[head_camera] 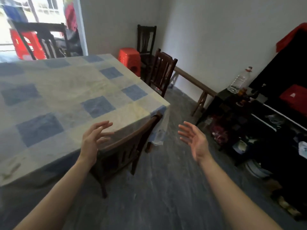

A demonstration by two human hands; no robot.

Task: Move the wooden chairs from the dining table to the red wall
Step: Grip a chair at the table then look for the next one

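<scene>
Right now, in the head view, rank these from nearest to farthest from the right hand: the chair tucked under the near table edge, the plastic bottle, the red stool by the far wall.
From the right hand:
1. Tucked chair, just to its left at the table corner.
2. Plastic bottle, up and right on the dark cabinet.
3. Red stool, far back by the wall.

No text, label, brand or number can be read anywhere; the pale mark on the red box [293, 95] far beyond the right hand [196, 143] is too blurred to make out.
</scene>
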